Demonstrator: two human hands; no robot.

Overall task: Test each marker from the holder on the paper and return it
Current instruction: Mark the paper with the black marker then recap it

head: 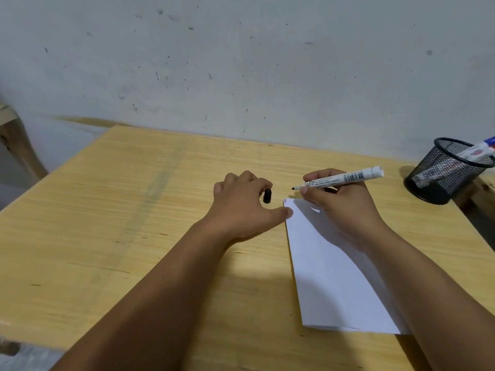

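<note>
The right hand (340,202) grips an uncapped marker (340,179) in a writing hold. The barrel lies nearly level, with the black tip pointing left and raised just above the far end of the paper (329,263). No contact between tip and sheet is visible. This grip places the tip close to the top corner of the sheet, where a small red mark shows at the edge; the hand and its shadow hide much of the nearby surface.

The left hand (241,204) rests on the wooden table (120,210). Its fingers curl loosely around the black cap (267,196), which stands by the fingertips; whether it is pinched or merely touched cannot be determined. The thumb extends to the left edge of the paper and presses there, apparently to keep the sheet from sliding under the stroke. Keeping the cap in this hand leaves it ready for recapping.

The mesh holder (446,172) stands on the table at the far right, well apart from the paper. At least one more marker (476,151), with a blue end, leans in it.

Assessment: the current step is the test stroke for this marker. Recapping and return to the holder are not yet done.
</note>
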